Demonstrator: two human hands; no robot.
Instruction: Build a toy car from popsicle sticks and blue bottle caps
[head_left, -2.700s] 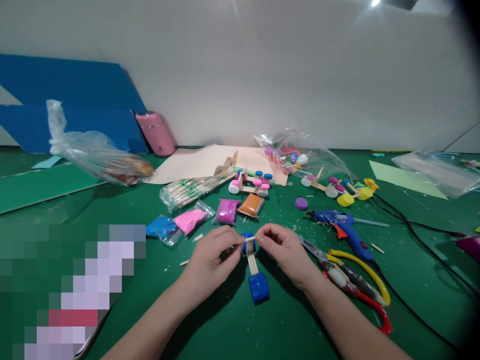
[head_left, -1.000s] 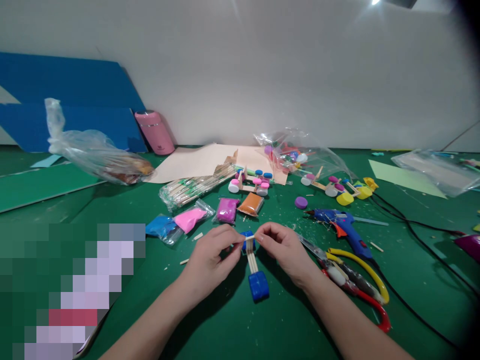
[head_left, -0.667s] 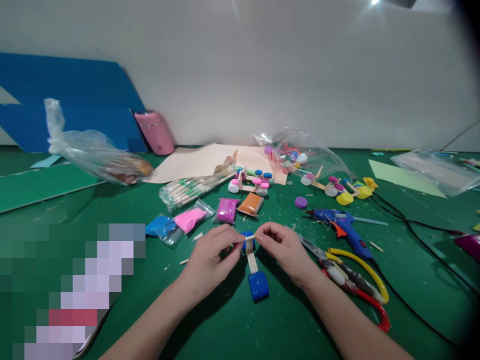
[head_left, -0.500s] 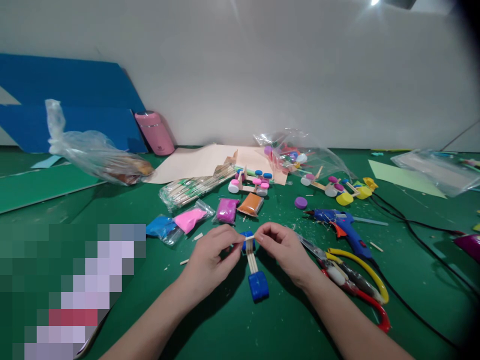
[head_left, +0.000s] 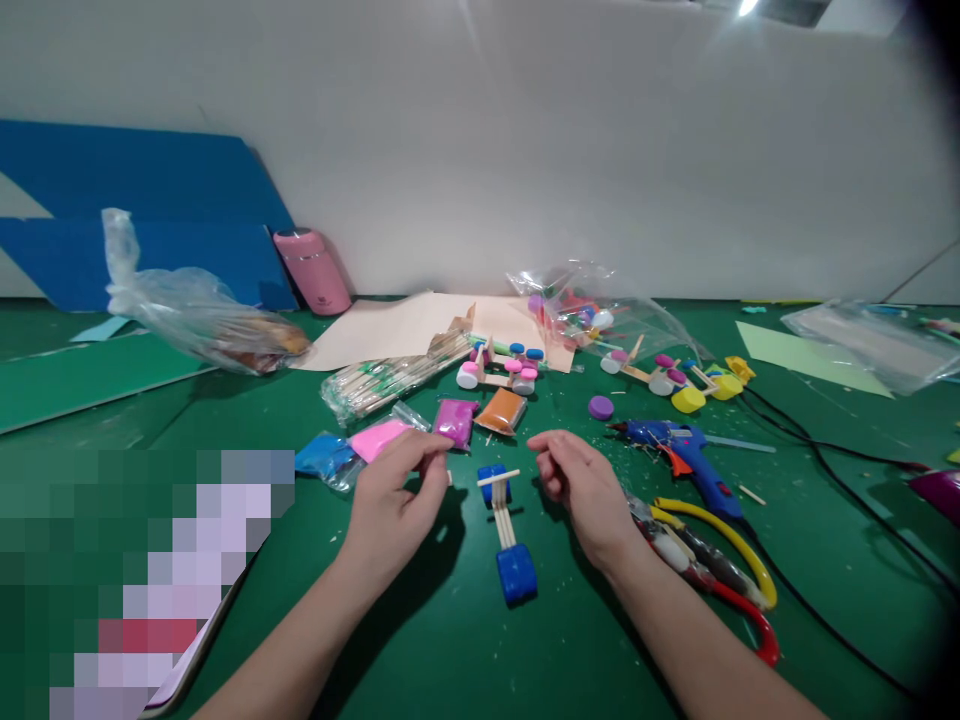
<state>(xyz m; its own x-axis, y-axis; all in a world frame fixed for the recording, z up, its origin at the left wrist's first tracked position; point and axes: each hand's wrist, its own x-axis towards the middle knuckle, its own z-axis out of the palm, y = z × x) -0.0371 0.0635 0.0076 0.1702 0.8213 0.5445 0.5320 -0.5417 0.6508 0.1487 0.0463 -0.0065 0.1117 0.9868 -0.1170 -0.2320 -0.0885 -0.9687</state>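
A small craft-stick frame (head_left: 504, 522) lies on the green table between my hands. One blue block (head_left: 517, 574) is at its near end and another blue block (head_left: 491, 484) at its far end. A short pale stick (head_left: 499, 479) lies crosswise over the far end. My left hand (head_left: 397, 495) is left of the frame, apart from it, thumb and forefinger closed together. Beside the thumb shows a tiny pale scrap (head_left: 449, 478). To the right, my right hand (head_left: 589, 490) hovers with its fingers curled in, touching neither stick nor frame.
A blue glue gun (head_left: 694, 455) and pliers with red and yellow handles (head_left: 739, 590) lie right. Clay packets (head_left: 454, 424), bundled sticks (head_left: 397, 375) and small wheeled models (head_left: 499, 372) lie beyond my hands. A pink bottle (head_left: 313, 272) stands at the back.
Both hands have let go of the short crosswise stick and drawn apart, left hand leftward, right hand rightward. The stick stays on the frame's far end.
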